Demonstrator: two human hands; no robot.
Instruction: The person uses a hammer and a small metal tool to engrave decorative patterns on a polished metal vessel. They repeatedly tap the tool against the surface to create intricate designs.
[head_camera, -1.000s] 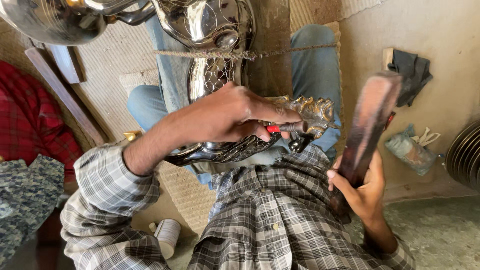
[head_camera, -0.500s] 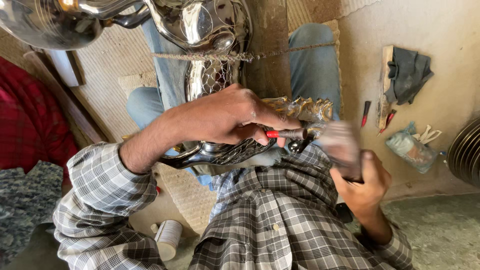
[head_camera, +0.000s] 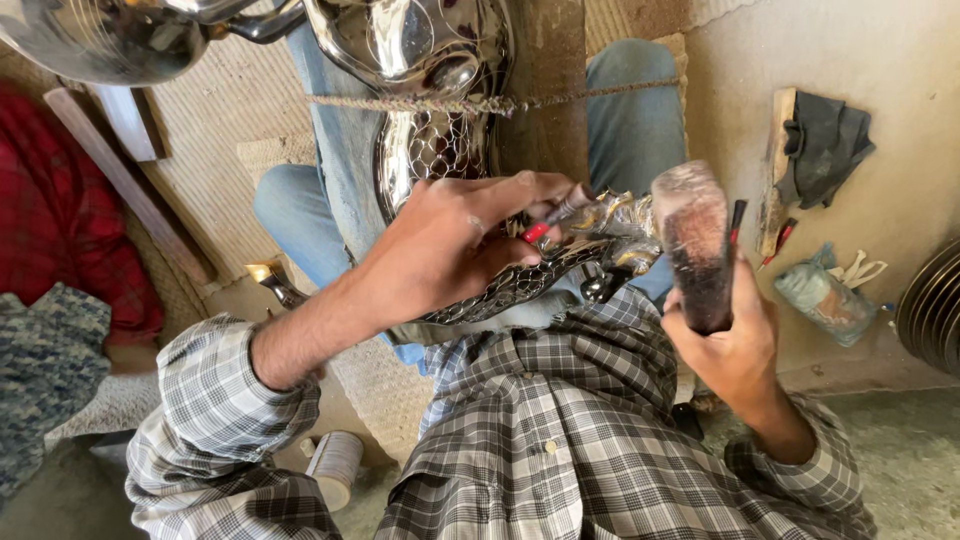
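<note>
The left hand (head_camera: 450, 250) is clamped around a thin red-handled metal punch (head_camera: 555, 215), its tip set against an ornate, shiny embossed silver metal piece (head_camera: 590, 250) that lies across the person's lap. The right hand (head_camera: 730, 345) grips a dark, worn wooden mallet (head_camera: 692, 245) — head raised just beside the punch. Beyond, a large polished metal vessel (head_camera: 420, 60) is bound with a twisted rope (head_camera: 450, 103) against a wooden post (head_camera: 545, 90). On the floor (head_camera: 880, 120) lie a dark cloth (head_camera: 825, 150) and a pale green bag (head_camera: 825, 295).
</note>
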